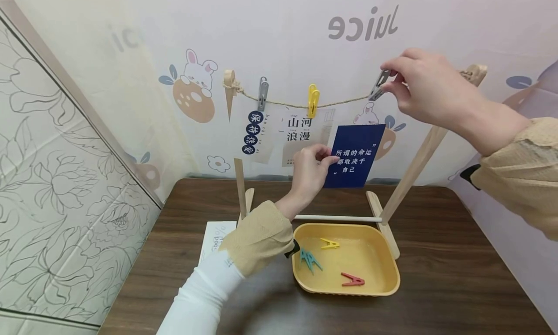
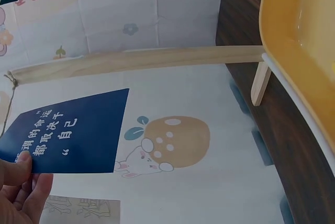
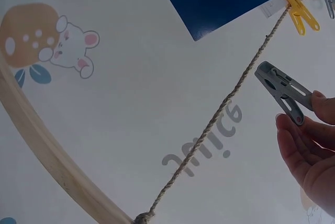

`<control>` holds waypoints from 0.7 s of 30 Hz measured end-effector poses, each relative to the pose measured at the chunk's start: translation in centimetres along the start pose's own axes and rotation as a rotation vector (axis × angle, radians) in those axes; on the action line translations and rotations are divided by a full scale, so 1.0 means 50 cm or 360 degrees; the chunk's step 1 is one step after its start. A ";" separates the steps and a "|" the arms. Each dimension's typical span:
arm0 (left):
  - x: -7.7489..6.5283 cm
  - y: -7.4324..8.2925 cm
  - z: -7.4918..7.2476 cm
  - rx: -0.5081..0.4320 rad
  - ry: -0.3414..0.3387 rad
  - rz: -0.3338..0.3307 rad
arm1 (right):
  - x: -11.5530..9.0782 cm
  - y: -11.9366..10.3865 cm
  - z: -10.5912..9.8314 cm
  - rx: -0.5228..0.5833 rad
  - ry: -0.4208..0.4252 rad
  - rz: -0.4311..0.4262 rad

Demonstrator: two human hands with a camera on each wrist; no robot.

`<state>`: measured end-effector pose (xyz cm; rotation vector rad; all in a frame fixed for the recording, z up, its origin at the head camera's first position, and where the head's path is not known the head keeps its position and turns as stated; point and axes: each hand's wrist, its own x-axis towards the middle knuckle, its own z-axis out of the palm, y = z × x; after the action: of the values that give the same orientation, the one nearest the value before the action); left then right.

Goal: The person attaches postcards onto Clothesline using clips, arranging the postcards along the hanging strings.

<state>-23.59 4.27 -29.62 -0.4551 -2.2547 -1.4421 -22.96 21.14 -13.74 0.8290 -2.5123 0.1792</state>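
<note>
My left hand (image 1: 310, 172) pinches the left edge of a dark blue card (image 1: 355, 155) with white characters, held below the rope. In my right hand (image 1: 431, 90) a grey clothespin (image 1: 379, 85) is held between thumb and fingers, close to the right part of the twine rope (image 1: 342, 102). The right wrist view shows this grey clothespin (image 3: 282, 90) beside the rope (image 3: 214, 119), its tip apart from it. Further left on the rope, a yellow clothespin (image 1: 313, 101) and another grey clothespin (image 1: 263, 93) hold two pale printed cards, one being the card with round dark characters (image 1: 257, 136).
The rope spans a wooden stand with a right post (image 1: 414, 172). A yellow tray (image 1: 344, 291) on the brown table (image 1: 453, 257) holds teal clothespins (image 1: 308, 260), a yellow clothespin (image 1: 330, 243) and a red clothespin (image 1: 352, 279). A white card (image 1: 213, 235) lies left, partly behind my left sleeve.
</note>
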 end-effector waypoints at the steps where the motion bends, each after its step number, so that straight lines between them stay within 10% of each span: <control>1: 0.003 0.001 0.001 -0.0001 0.0003 -0.0001 | 0.002 0.000 0.000 -0.0006 -0.0012 0.0004; 21: 0.049 0.028 0.021 0.0019 0.0012 -0.0082 | 0.030 0.019 -0.006 -0.0040 -0.0014 -0.0030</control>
<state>-25.21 5.90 -27.68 -0.3900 -2.2829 -1.4525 -24.46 21.17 -12.74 0.8450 -2.5089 0.1375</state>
